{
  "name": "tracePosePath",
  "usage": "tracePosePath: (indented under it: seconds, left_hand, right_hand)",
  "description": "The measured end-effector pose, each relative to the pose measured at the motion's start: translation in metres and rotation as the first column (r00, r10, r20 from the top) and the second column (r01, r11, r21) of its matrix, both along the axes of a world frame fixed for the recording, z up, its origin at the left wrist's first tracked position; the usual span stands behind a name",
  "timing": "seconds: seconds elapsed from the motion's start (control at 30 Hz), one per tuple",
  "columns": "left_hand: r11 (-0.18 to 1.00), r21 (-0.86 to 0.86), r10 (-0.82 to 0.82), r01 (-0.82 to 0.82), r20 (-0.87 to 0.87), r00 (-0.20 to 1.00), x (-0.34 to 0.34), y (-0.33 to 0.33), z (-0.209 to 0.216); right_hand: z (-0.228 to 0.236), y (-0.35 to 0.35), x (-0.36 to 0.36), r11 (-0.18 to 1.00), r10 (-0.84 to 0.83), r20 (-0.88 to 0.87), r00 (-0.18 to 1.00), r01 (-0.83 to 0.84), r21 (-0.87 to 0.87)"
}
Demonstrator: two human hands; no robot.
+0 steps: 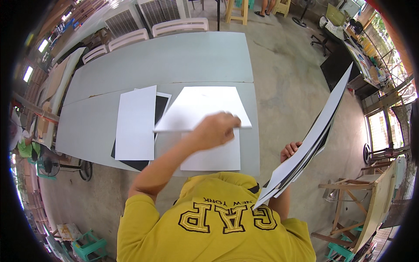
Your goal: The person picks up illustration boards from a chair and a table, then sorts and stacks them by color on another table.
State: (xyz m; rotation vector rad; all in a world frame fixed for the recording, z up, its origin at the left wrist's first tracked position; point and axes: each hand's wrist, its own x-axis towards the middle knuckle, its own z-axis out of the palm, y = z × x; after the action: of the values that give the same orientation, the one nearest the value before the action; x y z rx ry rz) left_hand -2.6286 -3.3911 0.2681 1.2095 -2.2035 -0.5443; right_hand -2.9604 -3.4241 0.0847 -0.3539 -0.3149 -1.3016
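Note:
My left hand (218, 129), slightly blurred, is closed at the near edge of a white board (205, 105). That board is tilted, its near edge raised above another white sheet (210, 155) on the table. Out to the right, my right hand (290, 150) grips a stack of white and black boards (310, 139), held up on edge off the table; most of its fingers are hidden behind the stack. Left of the tilted board lies a pile with a white sheet (136, 124) on top, and black sheets (160, 108) show from under it.
The grey table (174, 56) has a seam across it. White plastic chairs (180, 27) stand along its far side. At the far right is a desk (353, 65); a wooden frame (362, 201) stands at the lower right. Green stools (89, 244) and a fan (83, 170) are at the left.

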Motion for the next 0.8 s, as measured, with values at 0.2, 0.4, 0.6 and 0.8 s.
tracePosePath:
  seconds: [0.2, 0.4, 0.6, 0.8]
  left_hand:
    - [0.957, 0.212, -0.281, 0.199, 0.506, 0.816, -0.060, 0.042, -0.080]
    - [0.955, 0.152, -0.288, 0.256, 0.686, 0.668, -0.075, 0.053, -0.172]
    - [0.922, 0.181, -0.380, 0.343, 0.599, 0.705, -0.064, 0.042, -0.144]
    - [0.907, 0.243, -0.420, 0.343, 0.505, 0.754, -0.045, 0.010, -0.039]
  right_hand:
    - [-0.007, 0.008, -0.007, 0.985, -0.045, -0.014, 0.999, 0.047, 0.164]
    - [-0.008, 0.026, -0.019, 0.970, -0.084, -0.050, 0.995, 0.093, 0.224]
    - [-0.006, 0.050, -0.038, 0.926, -0.240, -0.221, 0.945, 0.291, 0.240]
    - [-0.007, 0.056, -0.049, 0.905, -0.282, -0.245, 0.928, 0.342, 0.255]
